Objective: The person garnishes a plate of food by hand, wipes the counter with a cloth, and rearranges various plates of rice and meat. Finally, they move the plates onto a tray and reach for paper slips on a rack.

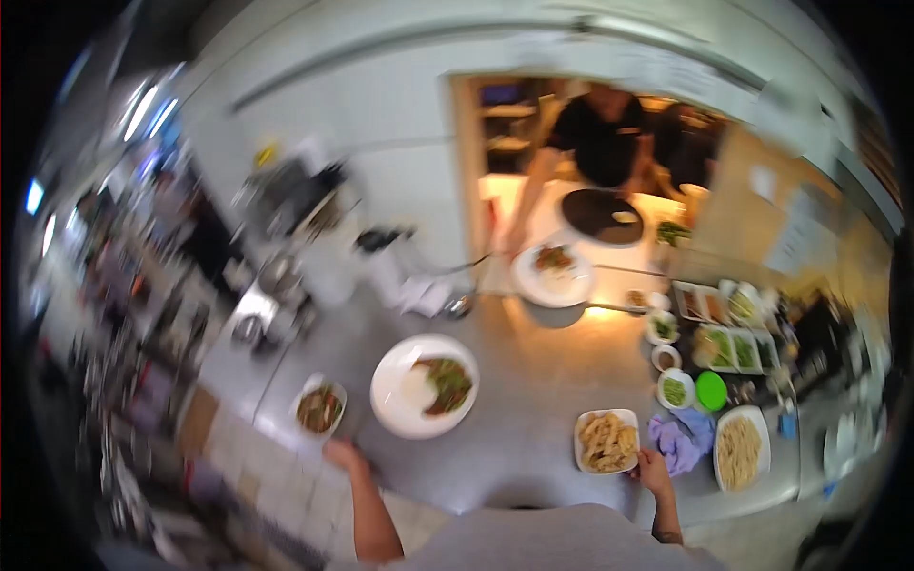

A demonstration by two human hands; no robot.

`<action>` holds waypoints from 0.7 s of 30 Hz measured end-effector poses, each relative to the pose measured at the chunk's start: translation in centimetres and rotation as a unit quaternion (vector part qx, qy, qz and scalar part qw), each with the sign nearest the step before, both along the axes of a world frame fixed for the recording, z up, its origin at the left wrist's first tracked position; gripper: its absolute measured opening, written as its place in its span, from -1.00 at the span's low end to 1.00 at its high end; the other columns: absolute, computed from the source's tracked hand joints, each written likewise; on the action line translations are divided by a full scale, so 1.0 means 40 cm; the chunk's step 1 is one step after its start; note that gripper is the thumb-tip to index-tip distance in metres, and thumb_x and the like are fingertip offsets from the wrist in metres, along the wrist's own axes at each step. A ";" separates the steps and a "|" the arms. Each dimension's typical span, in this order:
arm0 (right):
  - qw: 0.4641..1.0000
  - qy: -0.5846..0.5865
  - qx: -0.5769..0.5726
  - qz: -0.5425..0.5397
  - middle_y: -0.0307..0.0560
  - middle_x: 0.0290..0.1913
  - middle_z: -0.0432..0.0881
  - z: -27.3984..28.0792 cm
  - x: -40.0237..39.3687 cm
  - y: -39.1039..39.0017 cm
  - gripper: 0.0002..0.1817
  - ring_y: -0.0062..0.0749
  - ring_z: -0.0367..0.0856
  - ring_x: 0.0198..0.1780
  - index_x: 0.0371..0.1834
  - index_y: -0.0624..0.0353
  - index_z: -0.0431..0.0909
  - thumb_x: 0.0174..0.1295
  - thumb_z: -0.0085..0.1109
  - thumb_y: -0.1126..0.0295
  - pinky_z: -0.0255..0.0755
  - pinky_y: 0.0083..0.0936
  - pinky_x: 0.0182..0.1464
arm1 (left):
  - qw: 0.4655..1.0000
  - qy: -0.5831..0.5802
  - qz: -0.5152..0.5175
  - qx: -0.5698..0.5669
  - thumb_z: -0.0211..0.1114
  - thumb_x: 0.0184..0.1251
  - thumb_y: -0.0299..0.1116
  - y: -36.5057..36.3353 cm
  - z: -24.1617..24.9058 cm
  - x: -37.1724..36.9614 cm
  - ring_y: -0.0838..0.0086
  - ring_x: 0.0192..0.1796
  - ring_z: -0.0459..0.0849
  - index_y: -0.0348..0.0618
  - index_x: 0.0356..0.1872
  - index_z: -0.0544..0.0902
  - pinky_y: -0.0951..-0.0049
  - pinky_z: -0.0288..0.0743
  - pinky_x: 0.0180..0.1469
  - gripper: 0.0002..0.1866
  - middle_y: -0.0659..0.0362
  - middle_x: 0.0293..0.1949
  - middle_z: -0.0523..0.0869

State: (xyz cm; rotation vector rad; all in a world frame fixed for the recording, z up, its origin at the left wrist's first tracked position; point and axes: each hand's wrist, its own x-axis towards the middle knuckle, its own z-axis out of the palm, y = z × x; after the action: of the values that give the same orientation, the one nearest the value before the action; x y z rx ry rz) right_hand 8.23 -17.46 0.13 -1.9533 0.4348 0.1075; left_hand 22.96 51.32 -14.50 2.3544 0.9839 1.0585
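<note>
My left hand is at the near rim of a small white bowl of brown and green food, by the counter's front edge; its fingers look closed on the rim, though blurred. My right hand grips the right side of a squarish white dish piled with golden fried pieces. Between the hands, a large white plate carries a white mound, probably rice, beside a green and brown dish. A crumpled purple cloth lies just beyond my right hand.
On the metal counter, a white dish of noodles, a green lid and small garnish bowls stand at right. Through the lit hatch, a co-worker reaches towards a plate of food. Metal pots stand at left.
</note>
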 end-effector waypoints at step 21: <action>0.997 0.039 -0.065 0.025 -0.11 -0.61 0.59 0.018 0.010 0.011 -0.70 -0.52 0.56 -0.61 -0.34 0.36 0.54 0.33 -0.21 0.41 0.47 -0.52 -0.51 | 0.874 -0.168 -0.137 -0.434 -0.03 0.17 -0.38 0.022 0.294 -0.054 0.48 -0.77 0.36 -0.24 -0.48 0.49 0.46 0.19 -0.76 -0.82 0.16 -0.77 0.43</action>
State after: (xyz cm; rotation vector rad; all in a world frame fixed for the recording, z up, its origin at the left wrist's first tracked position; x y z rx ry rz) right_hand 8.65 -17.02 0.84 -2.0929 0.4546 0.1924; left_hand 20.81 52.18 -2.76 1.4490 0.7361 0.6657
